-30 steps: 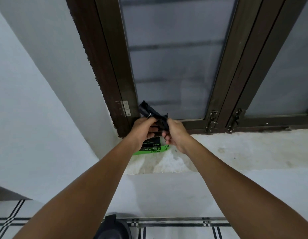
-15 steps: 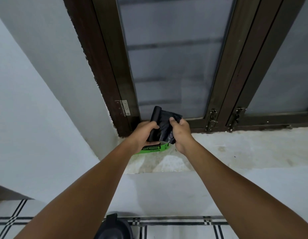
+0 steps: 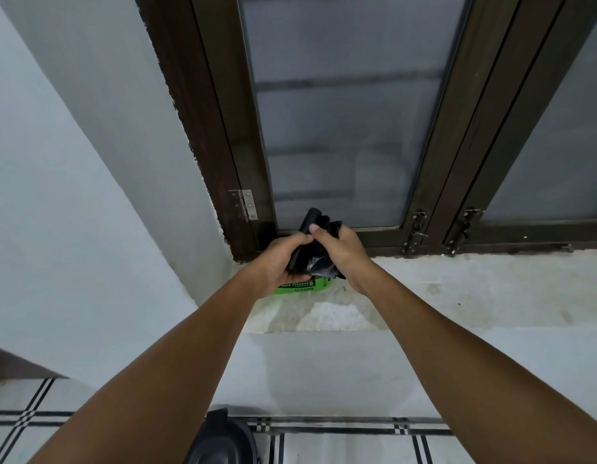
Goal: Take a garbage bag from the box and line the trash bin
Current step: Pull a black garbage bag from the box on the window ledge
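Your 2 hands meet above the windowsill [image 3: 457, 289]. Your left hand [image 3: 279, 259] curls around the black roll of garbage bags [image 3: 309, 252], and your right hand [image 3: 340, 249] pinches its loose upper edge. The green box [image 3: 305, 287] lies on the sill just under them; its contents are hidden. The dark trash bin [image 3: 220, 440] sits on the floor below.

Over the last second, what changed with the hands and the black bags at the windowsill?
Both hands, left hand and right hand, keep gripping the black bag roll; it turned from slanted to more upright, a loose bag opening out. The green box stayed on the sill.
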`<action>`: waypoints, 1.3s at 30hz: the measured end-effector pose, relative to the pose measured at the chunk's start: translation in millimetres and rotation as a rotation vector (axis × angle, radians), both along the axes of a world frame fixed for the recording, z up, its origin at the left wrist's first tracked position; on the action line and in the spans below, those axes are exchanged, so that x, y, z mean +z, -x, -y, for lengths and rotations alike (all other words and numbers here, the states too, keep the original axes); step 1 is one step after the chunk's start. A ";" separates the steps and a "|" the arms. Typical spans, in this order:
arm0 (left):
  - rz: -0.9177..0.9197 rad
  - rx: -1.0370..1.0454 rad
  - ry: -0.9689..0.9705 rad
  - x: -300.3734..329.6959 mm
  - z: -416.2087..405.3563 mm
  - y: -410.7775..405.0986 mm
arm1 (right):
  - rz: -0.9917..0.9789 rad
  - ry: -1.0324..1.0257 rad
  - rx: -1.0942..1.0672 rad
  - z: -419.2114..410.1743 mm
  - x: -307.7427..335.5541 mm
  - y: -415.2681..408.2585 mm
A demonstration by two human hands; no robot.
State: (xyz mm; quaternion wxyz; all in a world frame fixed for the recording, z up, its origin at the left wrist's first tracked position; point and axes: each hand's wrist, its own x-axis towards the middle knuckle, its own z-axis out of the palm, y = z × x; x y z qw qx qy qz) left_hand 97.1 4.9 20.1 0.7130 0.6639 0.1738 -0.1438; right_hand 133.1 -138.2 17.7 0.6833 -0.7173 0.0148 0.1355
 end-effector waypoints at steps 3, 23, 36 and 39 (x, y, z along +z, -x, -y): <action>-0.007 -0.003 -0.059 -5.5 -6.2 -0.9 | 0.136 0.132 0.013 3.2 -4.5 -1.0; 0.005 0.059 -0.245 3.6 -23.3 -2.2 | -0.379 -0.322 -0.304 14.2 5.1 -11.0; 0.118 0.105 -0.363 6.2 -15.2 -8.5 | 0.139 0.467 0.139 26.0 -10.0 -3.4; 0.124 0.099 -0.370 8.0 -11.3 -7.8 | 0.098 0.281 0.028 26.7 -5.7 -0.3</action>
